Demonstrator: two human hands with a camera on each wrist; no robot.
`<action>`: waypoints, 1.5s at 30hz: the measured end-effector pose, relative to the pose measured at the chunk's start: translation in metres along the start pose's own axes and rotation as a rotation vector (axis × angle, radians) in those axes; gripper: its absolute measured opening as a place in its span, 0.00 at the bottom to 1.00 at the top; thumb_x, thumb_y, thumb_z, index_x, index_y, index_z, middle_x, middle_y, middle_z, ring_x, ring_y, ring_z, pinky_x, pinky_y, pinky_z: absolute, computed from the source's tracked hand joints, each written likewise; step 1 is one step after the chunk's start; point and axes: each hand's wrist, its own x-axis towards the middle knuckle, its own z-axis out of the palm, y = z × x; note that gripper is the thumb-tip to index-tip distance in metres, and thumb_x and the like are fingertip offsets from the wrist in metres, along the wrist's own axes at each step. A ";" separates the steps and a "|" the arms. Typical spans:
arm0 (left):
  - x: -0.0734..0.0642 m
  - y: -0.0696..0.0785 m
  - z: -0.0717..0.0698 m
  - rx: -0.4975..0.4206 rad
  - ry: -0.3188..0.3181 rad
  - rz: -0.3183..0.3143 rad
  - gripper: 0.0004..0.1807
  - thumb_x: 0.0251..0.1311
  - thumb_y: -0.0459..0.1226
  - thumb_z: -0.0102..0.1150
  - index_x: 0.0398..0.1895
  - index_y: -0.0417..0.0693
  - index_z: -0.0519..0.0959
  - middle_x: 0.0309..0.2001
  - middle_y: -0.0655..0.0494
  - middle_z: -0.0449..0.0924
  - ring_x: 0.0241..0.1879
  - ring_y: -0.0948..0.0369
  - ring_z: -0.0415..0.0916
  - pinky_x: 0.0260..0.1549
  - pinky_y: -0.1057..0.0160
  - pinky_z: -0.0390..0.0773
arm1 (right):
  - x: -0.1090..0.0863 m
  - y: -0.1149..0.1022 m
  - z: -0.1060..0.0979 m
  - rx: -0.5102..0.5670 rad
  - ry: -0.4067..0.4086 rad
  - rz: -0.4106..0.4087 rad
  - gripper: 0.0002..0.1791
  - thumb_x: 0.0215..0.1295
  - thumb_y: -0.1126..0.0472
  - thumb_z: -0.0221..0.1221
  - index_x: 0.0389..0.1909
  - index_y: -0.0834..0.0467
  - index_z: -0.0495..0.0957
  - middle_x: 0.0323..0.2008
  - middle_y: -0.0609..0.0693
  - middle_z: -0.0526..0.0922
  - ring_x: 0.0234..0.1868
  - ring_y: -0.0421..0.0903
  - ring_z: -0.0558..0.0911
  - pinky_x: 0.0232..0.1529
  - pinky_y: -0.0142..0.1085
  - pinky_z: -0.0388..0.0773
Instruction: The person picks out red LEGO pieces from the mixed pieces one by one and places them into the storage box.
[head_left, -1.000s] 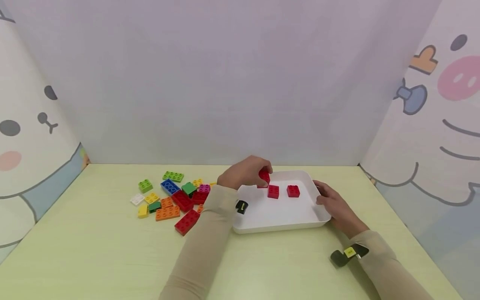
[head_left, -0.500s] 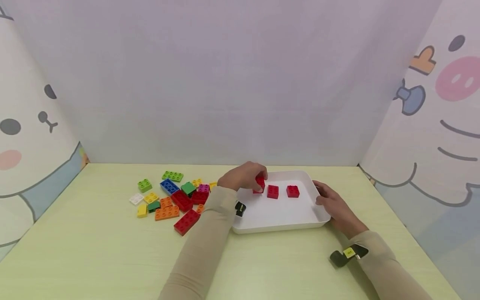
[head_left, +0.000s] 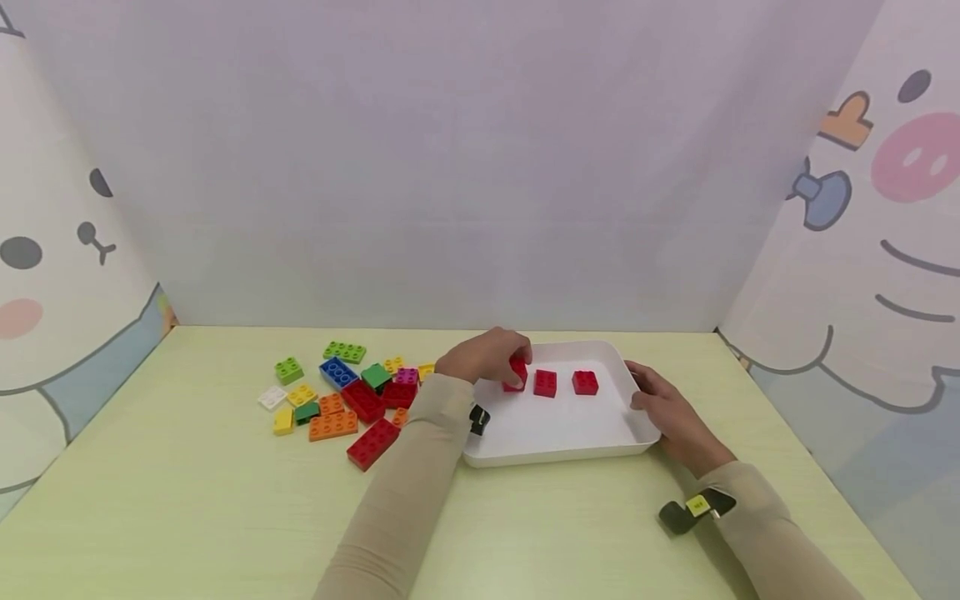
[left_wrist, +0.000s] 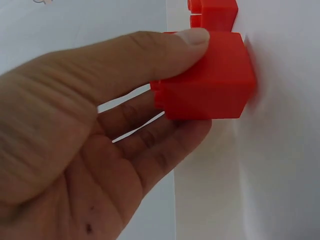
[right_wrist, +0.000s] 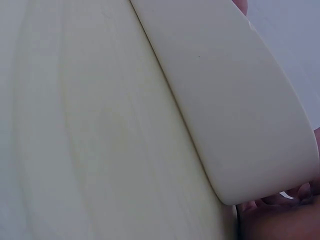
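Note:
My left hand (head_left: pixel 489 357) pinches a red toy brick (left_wrist: pixel 215 85) between thumb and fingers, at the left part of a white tray (head_left: pixel 562 429). In the left wrist view the brick's underside meets or nearly meets the tray floor; its studs face the palm. To its right in the tray lie two more red bricks, a nearer one (head_left: pixel 545 383) and a farther one (head_left: pixel 585 382). My right hand (head_left: pixel 675 412) grips the tray's right end, thumb over the rim. In the right wrist view, the tray's outer wall (right_wrist: pixel 230 100) hides most of that hand.
Left of the tray lies a loose group of bricks, among them a blue brick (head_left: pixel 339 372), an orange brick (head_left: pixel 333 426), a long red brick (head_left: pixel 372 443) and a light green brick (head_left: pixel 345 352). My left forearm (head_left: pixel 408 492) partly covers this group. A pale curtain (head_left: pixel 450 167) hangs behind the table.
My left hand has moved a little left and down, lowering the red brick toward the tray floor beside the other two. The right hand has stayed on the tray's end.

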 end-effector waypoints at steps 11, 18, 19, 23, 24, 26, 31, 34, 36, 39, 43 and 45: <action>-0.007 -0.004 0.002 -0.030 -0.002 -0.064 0.20 0.60 0.34 0.71 0.55 0.52 0.79 0.42 0.60 0.79 0.43 0.60 0.75 0.42 0.61 0.79 | 0.001 0.001 0.003 -0.010 -0.015 -0.002 0.40 0.69 0.73 0.42 0.81 0.58 0.45 0.79 0.61 0.46 0.72 0.59 0.56 0.63 0.43 0.67; -0.013 -0.002 -0.005 -0.073 0.001 -0.073 0.24 0.62 0.37 0.70 0.61 0.52 0.78 0.50 0.57 0.78 0.47 0.60 0.75 0.45 0.59 0.80 | 0.001 0.002 0.004 -0.018 -0.021 0.000 0.40 0.68 0.73 0.42 0.81 0.58 0.45 0.80 0.62 0.46 0.72 0.60 0.56 0.62 0.42 0.67; -0.015 -0.001 -0.008 -0.074 0.007 -0.067 0.24 0.63 0.37 0.70 0.62 0.52 0.77 0.52 0.56 0.78 0.49 0.59 0.75 0.46 0.59 0.80 | 0.001 0.002 0.005 -0.021 -0.019 0.002 0.40 0.68 0.73 0.43 0.81 0.58 0.45 0.80 0.62 0.45 0.72 0.60 0.56 0.62 0.42 0.67; -0.026 0.007 -0.023 -0.053 0.051 -0.021 0.24 0.65 0.41 0.68 0.64 0.52 0.76 0.58 0.55 0.77 0.56 0.58 0.73 0.51 0.59 0.80 | 0.001 0.002 0.006 -0.014 -0.019 0.013 0.40 0.68 0.73 0.42 0.81 0.58 0.45 0.80 0.61 0.45 0.73 0.60 0.55 0.66 0.48 0.63; -0.029 0.010 -0.027 -0.041 0.069 -0.005 0.24 0.66 0.41 0.67 0.64 0.52 0.76 0.58 0.55 0.77 0.57 0.58 0.73 0.52 0.59 0.79 | 0.001 0.002 0.006 -0.011 -0.020 0.014 0.40 0.68 0.73 0.42 0.81 0.58 0.45 0.80 0.61 0.45 0.73 0.60 0.55 0.67 0.50 0.62; -0.038 0.017 -0.037 -0.010 0.115 0.039 0.23 0.67 0.42 0.66 0.64 0.52 0.76 0.58 0.56 0.77 0.58 0.59 0.72 0.54 0.60 0.78 | 0.001 0.003 0.006 -0.010 -0.021 0.015 0.40 0.69 0.73 0.42 0.81 0.58 0.44 0.80 0.61 0.44 0.73 0.60 0.55 0.68 0.51 0.62; -0.067 0.034 -0.063 0.041 0.229 0.153 0.22 0.68 0.42 0.64 0.64 0.52 0.76 0.56 0.58 0.77 0.57 0.61 0.72 0.56 0.62 0.75 | 0.000 0.002 0.004 -0.007 -0.032 0.007 0.40 0.69 0.73 0.42 0.81 0.58 0.44 0.80 0.61 0.45 0.72 0.60 0.56 0.60 0.39 0.71; -0.083 0.040 -0.075 0.064 0.258 0.178 0.22 0.69 0.43 0.63 0.64 0.52 0.75 0.56 0.59 0.77 0.57 0.62 0.73 0.56 0.62 0.75 | 0.000 0.000 0.002 0.001 -0.041 -0.002 0.39 0.70 0.72 0.42 0.81 0.58 0.43 0.80 0.61 0.45 0.71 0.60 0.57 0.52 0.31 0.73; -0.092 0.041 -0.080 0.082 0.269 0.170 0.22 0.69 0.43 0.63 0.64 0.52 0.75 0.56 0.59 0.77 0.56 0.62 0.73 0.55 0.62 0.76 | -0.001 -0.001 0.000 0.001 -0.043 -0.002 0.39 0.71 0.72 0.42 0.81 0.58 0.43 0.80 0.61 0.44 0.72 0.61 0.56 0.53 0.32 0.72; -0.103 0.041 -0.087 0.103 0.282 0.125 0.22 0.70 0.43 0.63 0.64 0.53 0.75 0.57 0.58 0.78 0.56 0.61 0.74 0.55 0.62 0.76 | -0.001 -0.002 -0.001 -0.012 -0.037 0.004 0.39 0.71 0.72 0.42 0.82 0.57 0.43 0.80 0.61 0.44 0.73 0.61 0.55 0.59 0.37 0.70; -0.120 0.043 -0.095 0.097 0.313 0.107 0.22 0.70 0.44 0.63 0.64 0.53 0.75 0.56 0.57 0.78 0.56 0.60 0.74 0.55 0.60 0.78 | 0.000 -0.002 -0.002 -0.019 -0.033 0.011 0.39 0.71 0.72 0.41 0.82 0.57 0.42 0.80 0.61 0.44 0.73 0.61 0.55 0.62 0.41 0.70; -0.128 0.045 -0.098 0.089 0.325 0.121 0.22 0.70 0.44 0.62 0.64 0.52 0.75 0.56 0.57 0.78 0.56 0.60 0.74 0.55 0.60 0.77 | 0.000 -0.001 -0.002 -0.025 -0.029 0.017 0.39 0.71 0.72 0.41 0.82 0.57 0.42 0.80 0.61 0.43 0.73 0.61 0.55 0.62 0.42 0.70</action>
